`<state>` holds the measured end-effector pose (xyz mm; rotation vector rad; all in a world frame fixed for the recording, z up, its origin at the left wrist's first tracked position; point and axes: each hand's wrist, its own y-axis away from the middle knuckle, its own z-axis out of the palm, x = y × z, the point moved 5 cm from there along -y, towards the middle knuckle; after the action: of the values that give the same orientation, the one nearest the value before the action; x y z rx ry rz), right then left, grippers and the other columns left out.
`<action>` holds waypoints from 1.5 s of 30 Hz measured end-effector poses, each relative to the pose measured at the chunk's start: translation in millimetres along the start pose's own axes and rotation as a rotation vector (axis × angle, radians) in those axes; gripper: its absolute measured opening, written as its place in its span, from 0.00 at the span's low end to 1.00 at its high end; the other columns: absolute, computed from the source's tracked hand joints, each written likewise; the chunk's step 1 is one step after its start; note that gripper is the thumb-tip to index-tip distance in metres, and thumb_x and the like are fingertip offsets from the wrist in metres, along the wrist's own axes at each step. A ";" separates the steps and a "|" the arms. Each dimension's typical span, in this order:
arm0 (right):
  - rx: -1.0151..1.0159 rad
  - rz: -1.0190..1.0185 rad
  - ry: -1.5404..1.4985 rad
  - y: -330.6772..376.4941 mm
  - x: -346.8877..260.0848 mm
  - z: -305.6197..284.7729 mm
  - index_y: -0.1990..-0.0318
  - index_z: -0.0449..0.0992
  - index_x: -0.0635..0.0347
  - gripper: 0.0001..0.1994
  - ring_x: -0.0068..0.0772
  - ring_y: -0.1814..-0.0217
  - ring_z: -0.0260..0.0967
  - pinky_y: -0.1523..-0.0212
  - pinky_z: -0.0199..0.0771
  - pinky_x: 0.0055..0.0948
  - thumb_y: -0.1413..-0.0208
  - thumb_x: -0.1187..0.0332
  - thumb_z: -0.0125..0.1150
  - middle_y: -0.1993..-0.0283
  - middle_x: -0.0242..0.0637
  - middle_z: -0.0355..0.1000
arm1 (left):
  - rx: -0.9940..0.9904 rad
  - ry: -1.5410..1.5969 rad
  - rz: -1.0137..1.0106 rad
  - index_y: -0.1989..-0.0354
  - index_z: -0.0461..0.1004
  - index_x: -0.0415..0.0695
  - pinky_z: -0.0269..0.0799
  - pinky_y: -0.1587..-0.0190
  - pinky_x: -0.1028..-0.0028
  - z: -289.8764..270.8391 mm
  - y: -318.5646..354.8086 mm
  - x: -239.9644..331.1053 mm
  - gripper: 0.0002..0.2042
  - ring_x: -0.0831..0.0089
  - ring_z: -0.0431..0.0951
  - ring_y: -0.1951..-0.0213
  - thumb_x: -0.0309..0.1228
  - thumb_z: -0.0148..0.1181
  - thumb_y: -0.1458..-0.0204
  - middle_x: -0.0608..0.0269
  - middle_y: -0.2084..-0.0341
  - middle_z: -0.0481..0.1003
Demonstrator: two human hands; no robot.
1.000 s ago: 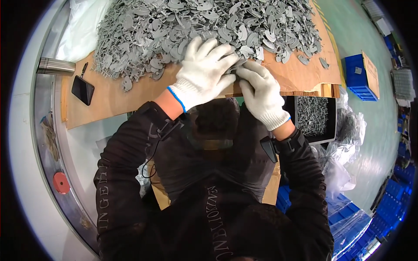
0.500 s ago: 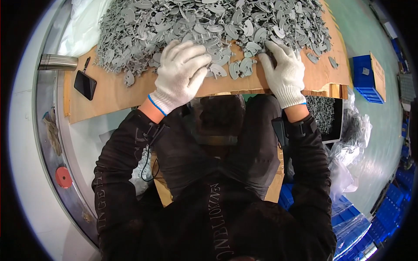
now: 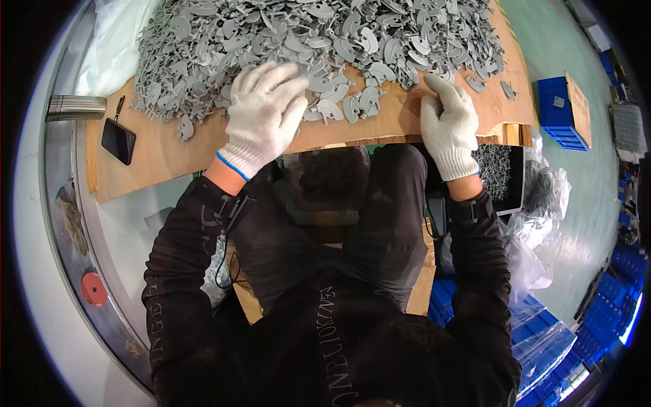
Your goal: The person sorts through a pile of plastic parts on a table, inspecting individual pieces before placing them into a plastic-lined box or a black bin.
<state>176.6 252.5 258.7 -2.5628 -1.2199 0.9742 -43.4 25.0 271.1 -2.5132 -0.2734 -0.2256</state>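
A big heap of small grey plastic parts lies on a brown cardboard sheet in front of me. Both hands wear white knit gloves. My left hand rests flat on the near edge of the heap, fingers spread over several parts. My right hand lies on the cardboard near its front edge, fingers curled loosely, touching parts at the heap's rim. I cannot tell whether it grips one.
A black phone lies on the cardboard's left end, by a metal cylinder. A dark bin of grey parts sits low on the right, with clear plastic bags beside it. Blue crates stand on the green floor.
Both hands moved apart: the left slid left and farther into the heap, the right slid right along the cardboard's front edge.
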 end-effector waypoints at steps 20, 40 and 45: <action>-0.011 -0.139 -0.361 26.8 -53.5 8.5 0.44 0.82 0.61 0.16 0.42 0.39 0.78 0.35 0.77 0.38 0.39 0.78 0.68 0.44 0.41 0.81 | 0.074 0.122 -0.298 0.43 0.82 0.52 0.80 0.49 0.57 -2.8 2.8 -34.7 0.16 0.54 0.84 0.54 0.28 0.65 0.40 0.56 0.52 0.81; -0.076 -0.411 0.051 -41.5 -110.5 42.7 0.44 0.85 0.50 0.16 0.45 0.46 0.80 0.42 0.79 0.41 0.39 0.69 0.70 0.48 0.40 0.83 | -0.214 -0.185 -0.224 0.54 0.84 0.51 0.82 0.47 0.57 -11.7 -33.6 -59.1 0.09 0.55 0.84 0.52 0.39 0.65 0.36 0.61 0.56 0.83; -0.234 -0.441 0.361 -67.1 -115.2 73.3 0.48 0.84 0.50 0.12 0.46 0.47 0.79 0.44 0.78 0.44 0.35 0.61 0.65 0.51 0.37 0.83 | -0.189 -0.104 -0.313 0.52 0.82 0.50 0.82 0.48 0.58 -13.2 -27.9 -77.3 0.10 0.57 0.85 0.52 0.39 0.65 0.36 0.60 0.56 0.84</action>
<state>35.5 201.5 284.1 -2.3186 -1.7508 0.2805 -126.0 28.6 279.9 -2.6633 -0.7205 -0.2542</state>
